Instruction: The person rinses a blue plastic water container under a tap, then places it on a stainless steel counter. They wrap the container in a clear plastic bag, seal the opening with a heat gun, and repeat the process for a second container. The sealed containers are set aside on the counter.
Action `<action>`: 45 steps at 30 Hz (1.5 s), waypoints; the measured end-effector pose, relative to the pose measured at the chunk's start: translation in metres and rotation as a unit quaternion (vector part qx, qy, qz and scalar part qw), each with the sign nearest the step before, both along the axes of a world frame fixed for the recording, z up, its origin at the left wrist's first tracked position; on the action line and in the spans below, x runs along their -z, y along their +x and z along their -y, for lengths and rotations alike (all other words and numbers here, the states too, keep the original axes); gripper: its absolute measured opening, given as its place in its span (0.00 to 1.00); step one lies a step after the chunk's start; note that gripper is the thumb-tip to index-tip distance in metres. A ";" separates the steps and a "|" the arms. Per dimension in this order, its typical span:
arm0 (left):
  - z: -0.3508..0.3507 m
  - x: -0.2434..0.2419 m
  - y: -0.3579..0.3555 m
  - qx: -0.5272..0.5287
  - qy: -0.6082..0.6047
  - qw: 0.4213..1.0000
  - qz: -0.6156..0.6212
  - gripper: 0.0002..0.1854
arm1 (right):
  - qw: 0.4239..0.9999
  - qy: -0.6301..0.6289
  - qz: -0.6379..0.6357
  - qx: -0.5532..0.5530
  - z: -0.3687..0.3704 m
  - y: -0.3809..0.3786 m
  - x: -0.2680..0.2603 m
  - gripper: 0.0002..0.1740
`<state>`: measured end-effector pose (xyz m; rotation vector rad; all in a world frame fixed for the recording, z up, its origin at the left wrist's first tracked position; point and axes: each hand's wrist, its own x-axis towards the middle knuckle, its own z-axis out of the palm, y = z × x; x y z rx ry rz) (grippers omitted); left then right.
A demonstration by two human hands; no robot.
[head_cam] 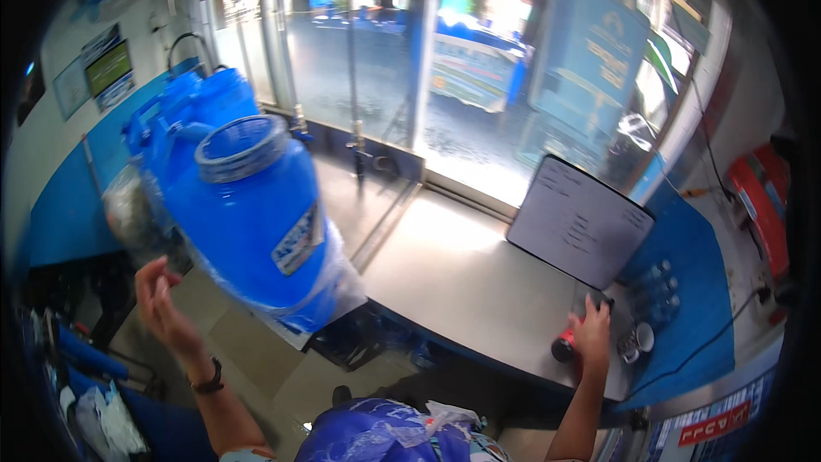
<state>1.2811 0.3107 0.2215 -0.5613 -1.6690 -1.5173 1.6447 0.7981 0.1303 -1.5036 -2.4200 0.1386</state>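
Note:
My left hand (165, 311) is raised in the air at the left, slightly blurred, with a dark band at its wrist. Nothing is in it. Beyond it stands a big blue plastic drum (256, 224) with a wide, ribbed neck and clear plastic wrap around its lower part. At the right end of the counter (442, 263), my right hand (591, 330) lies over a red and black handheld tool (564, 345). The fingers cover much of this tool, so their grip on it is hidden. A white cup (644, 337) stands just right of that hand.
A written-on whiteboard (580, 221) leans at the counter's back. Clear bottles (657, 295) stand beside it. More blue containers (211, 93) are behind the drum. A cable (693, 356) runs along the right wall. Purple plastic (385, 433) is before my body.

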 end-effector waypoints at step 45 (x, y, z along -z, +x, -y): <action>0.034 0.127 -0.288 0.355 0.167 0.846 0.362 0.18 | 0.866 -0.027 -0.255 -0.429 0.205 -0.383 -0.209 0.51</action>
